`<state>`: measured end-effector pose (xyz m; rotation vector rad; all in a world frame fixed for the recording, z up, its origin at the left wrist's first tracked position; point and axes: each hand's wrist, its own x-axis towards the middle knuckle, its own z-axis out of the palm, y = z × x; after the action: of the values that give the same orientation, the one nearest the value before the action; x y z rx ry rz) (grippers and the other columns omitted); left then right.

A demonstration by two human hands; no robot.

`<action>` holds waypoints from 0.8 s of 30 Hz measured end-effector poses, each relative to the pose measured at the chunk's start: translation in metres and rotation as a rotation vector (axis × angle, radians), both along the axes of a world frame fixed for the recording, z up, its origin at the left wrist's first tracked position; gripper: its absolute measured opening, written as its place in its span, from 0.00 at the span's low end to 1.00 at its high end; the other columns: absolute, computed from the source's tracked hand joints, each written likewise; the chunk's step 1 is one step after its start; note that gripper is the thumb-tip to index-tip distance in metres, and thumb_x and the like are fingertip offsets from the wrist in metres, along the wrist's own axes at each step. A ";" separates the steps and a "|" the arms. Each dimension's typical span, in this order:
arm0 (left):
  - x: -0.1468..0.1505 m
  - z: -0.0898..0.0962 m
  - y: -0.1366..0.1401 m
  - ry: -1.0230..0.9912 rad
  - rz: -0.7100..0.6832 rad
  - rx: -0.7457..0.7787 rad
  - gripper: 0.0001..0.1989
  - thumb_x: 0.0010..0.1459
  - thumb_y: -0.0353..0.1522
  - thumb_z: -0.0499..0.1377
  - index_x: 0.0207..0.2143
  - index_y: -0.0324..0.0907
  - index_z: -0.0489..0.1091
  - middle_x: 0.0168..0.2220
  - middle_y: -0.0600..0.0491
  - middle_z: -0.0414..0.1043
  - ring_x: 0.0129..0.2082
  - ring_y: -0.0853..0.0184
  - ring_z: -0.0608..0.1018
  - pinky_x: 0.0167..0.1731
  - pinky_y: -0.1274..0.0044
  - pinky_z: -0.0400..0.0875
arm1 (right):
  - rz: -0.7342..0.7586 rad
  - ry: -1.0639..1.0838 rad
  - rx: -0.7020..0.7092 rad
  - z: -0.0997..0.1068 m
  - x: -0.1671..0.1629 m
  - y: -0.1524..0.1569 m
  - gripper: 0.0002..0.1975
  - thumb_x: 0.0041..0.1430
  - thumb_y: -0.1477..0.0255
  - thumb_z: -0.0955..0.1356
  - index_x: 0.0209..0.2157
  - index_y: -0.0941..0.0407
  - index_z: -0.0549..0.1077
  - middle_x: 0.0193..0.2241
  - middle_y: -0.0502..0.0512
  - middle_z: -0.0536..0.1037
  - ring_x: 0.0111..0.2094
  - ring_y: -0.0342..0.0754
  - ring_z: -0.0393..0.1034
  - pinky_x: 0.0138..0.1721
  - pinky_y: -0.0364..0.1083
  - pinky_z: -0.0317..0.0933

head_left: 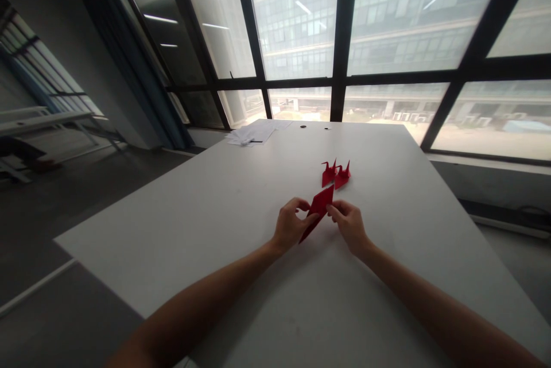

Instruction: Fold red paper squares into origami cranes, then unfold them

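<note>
A folded piece of red origami paper point(321, 204), shaped like a long diamond, is held tilted above the table between both hands. My left hand point(293, 223) grips its left edge, thumb on the near face and the index finger curled at the edge. On the other side, my right hand point(348, 222) pinches the right edge between thumb and fingers. Just beyond the paper stand two finished red paper cranes, a left crane point(329, 173) and a right crane point(342, 175), side by side with necks and tails pointing up.
The white table point(181, 213) stretches to large windows point(297, 23). Loose white papers point(252, 133) with a dark pen-like stick lie at its far left. A small dark round disc point(303, 126) sits near the far edge. A blue curtain point(124, 52) hangs at left.
</note>
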<state>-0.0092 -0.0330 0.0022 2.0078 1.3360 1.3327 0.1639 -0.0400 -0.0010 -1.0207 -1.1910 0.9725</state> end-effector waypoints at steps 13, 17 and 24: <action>-0.001 0.000 0.003 -0.196 -0.156 -0.273 0.19 0.65 0.41 0.52 0.30 0.39 0.74 0.26 0.54 0.73 0.25 0.69 0.71 0.26 0.79 0.64 | -0.070 -0.004 -0.008 -0.004 0.003 0.006 0.12 0.53 0.62 0.70 0.26 0.57 0.76 0.22 0.51 0.74 0.24 0.45 0.63 0.27 0.45 0.57; 0.000 -0.006 0.007 -0.325 -0.176 -0.282 0.10 0.61 0.38 0.58 0.37 0.41 0.70 0.32 0.54 0.72 0.28 0.71 0.73 0.28 0.80 0.67 | -0.063 0.032 -0.040 -0.003 0.004 0.006 0.13 0.53 0.61 0.70 0.24 0.58 0.75 0.20 0.50 0.71 0.22 0.44 0.60 0.25 0.44 0.55; -0.002 0.000 0.001 0.037 -0.103 0.016 0.03 0.58 0.32 0.61 0.36 0.43 0.73 0.38 0.51 0.71 0.36 0.67 0.75 0.33 0.77 0.69 | -0.054 -0.036 0.016 -0.005 0.002 0.004 0.12 0.55 0.64 0.69 0.24 0.58 0.74 0.19 0.49 0.71 0.22 0.43 0.60 0.26 0.44 0.55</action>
<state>-0.0114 -0.0319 0.0027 2.0924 1.2232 1.2698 0.1654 -0.0363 -0.0059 -1.0566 -1.1932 0.9044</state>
